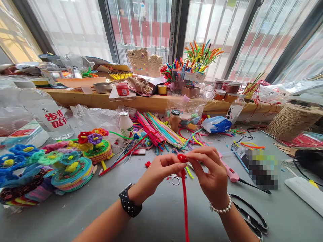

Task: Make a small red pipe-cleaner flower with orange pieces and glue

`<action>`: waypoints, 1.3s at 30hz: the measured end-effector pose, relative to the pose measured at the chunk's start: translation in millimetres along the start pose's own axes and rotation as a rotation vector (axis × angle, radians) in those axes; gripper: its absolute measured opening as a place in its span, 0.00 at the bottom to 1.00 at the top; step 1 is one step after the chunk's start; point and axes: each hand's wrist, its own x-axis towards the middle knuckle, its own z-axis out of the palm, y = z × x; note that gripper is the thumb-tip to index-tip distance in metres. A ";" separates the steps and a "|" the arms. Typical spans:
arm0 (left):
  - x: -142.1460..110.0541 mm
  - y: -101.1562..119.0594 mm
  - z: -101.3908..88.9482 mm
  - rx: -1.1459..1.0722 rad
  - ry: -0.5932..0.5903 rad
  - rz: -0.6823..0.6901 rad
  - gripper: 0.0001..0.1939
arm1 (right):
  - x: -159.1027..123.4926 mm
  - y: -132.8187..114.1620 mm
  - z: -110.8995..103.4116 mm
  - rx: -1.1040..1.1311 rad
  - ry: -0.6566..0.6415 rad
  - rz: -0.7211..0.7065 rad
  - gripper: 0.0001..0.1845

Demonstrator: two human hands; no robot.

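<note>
With left hand (pixel 154 175) and right hand (pixel 211 175) we pinch the red fuzzy stem (pixel 185 201) by its curled end, its length toward us

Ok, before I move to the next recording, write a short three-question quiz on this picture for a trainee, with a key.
1. What colour is the fuzzy strip held by the left hand and the right hand?
2. True or false: the beaded bracelet is worn on the right wrist.
3. Fill in: the pink corded tool lies to the ___ of the right hand.

Key: 1. Red. 2. True. 3. Right.
</note>
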 end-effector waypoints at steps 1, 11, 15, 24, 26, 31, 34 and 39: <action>0.9 -0.2 -1.4 -0.086 -0.057 -0.051 0.10 | 1.4 0.2 -1.3 0.044 -0.016 0.041 0.09; 2.3 -3.2 -10.1 -0.353 -0.102 -0.177 0.08 | 8.0 -7.1 -7.7 0.003 -0.076 0.008 0.09; 2.7 -4.1 -12.0 -0.341 -0.134 -0.169 0.05 | 7.4 -6.4 -8.6 0.011 -0.084 -0.019 0.09; 3.5 -6.5 -14.0 -0.353 -0.197 -0.183 0.04 | 6.6 -5.1 -9.2 0.028 -0.092 -0.053 0.12; 3.7 -6.8 -14.5 -0.360 -0.194 -0.179 0.04 | 7.4 -5.7 -10.0 0.029 -0.100 -0.069 0.12; 2.9 -5.7 -14.7 -0.365 -0.195 -0.182 0.03 | 8.1 -6.5 -11.6 0.030 -0.112 -0.079 0.12; 2.4 -5.4 -14.3 -0.367 -0.189 -0.180 0.03 | 8.2 -7.1 -10.6 0.034 -0.098 -0.074 0.12; 2.9 -7.3 -13.9 -0.375 -0.173 -0.179 0.03 | 7.6 -9.0 -9.2 0.007 -0.075 -0.069 0.10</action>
